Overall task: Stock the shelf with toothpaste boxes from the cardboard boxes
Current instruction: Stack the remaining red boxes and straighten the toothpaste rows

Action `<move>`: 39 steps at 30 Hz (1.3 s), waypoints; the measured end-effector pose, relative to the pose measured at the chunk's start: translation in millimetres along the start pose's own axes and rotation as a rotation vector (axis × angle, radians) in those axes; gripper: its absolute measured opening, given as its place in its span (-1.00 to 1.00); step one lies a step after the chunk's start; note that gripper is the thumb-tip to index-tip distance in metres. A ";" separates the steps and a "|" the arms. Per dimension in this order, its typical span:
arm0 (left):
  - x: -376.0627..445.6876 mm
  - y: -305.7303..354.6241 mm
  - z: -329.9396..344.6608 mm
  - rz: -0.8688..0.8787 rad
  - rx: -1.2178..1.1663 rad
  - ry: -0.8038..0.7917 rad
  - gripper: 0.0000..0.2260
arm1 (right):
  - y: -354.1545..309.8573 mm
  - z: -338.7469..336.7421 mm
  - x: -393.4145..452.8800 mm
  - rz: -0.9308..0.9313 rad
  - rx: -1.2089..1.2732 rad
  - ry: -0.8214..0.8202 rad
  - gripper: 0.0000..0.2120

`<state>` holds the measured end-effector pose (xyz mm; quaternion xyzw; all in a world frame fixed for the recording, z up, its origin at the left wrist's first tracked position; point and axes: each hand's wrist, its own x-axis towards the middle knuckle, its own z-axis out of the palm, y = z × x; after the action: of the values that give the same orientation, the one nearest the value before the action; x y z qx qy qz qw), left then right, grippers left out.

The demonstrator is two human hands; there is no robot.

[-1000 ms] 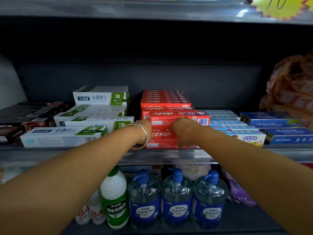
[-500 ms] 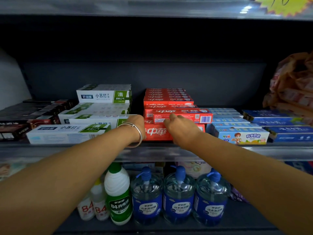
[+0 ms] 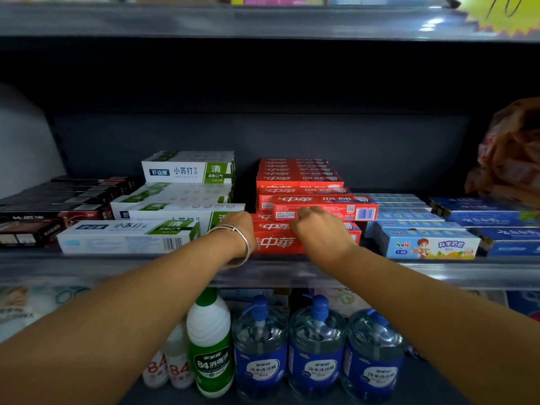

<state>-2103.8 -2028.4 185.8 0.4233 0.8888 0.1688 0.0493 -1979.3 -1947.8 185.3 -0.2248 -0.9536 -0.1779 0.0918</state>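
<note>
At the shelf's (image 3: pixel 87 267) front edge, mid-length, both hands meet the red toothpaste boxes (image 3: pixel 295 182): left hand (image 3: pixel 238 226) against the stack's left end, right hand (image 3: pixel 318 229) curled onto the skewed top box (image 3: pixel 336 207); grip unclear

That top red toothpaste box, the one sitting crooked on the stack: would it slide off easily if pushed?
Probably yes. The top red toothpaste box overhangs the red stack to the right, so a nudge could shift it. Its glossy carton looks slick and likely light. Flat and long, it should slide rather than roll.
</note>
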 end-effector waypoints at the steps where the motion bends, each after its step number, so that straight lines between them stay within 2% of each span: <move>1: 1.0 -0.3 -0.5 -0.005 -0.005 -0.002 -0.70 | -0.4 -0.3 0.8 0.000 0.003 -0.002 -0.66; 14: 14.5 -3.9 -0.8 -0.070 -0.017 -0.042 -0.68 | 3.3 1.2 6.5 -0.045 -0.001 -0.011 -0.68; 20: 15.3 -3.3 -7.5 -0.034 0.057 -0.086 -0.69 | 22.0 -2.8 16.4 0.013 0.083 0.198 -0.69; 23: 18.5 -2.7 -12.9 -0.010 0.112 -0.109 -0.85 | 34.4 -4.5 28.3 0.053 0.088 0.100 -0.60; 26: 24.5 0.2 -20.8 0.004 0.139 -0.069 -0.72 | 38.0 -5.3 36.6 0.047 0.093 0.029 -0.58; 31: 34.3 8.7 -35.6 0.060 0.107 -0.048 -0.72 | 39.1 -10.7 53.7 0.059 0.215 0.024 -0.75; 32: 36.1 9.9 -37.5 0.085 0.100 -0.026 -0.75 | 41.7 -10.9 59.8 0.063 0.203 0.015 -0.75; 34: 41.7 11.9 -39.5 0.134 0.087 0.018 -0.93 | 49.0 -11.6 70.8 0.073 0.188 -0.003 -0.72; 39: 61.5 14.2 -34.8 0.185 0.075 0.069 -0.67 | 66.7 -13.8 90.5 0.077 0.175 -0.104 -0.69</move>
<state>-2140.5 -1981.8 226.7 0.4990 0.8527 0.1539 -0.0130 -2027.0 -1861.4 240.9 -0.2614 -0.9596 -0.0786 0.0682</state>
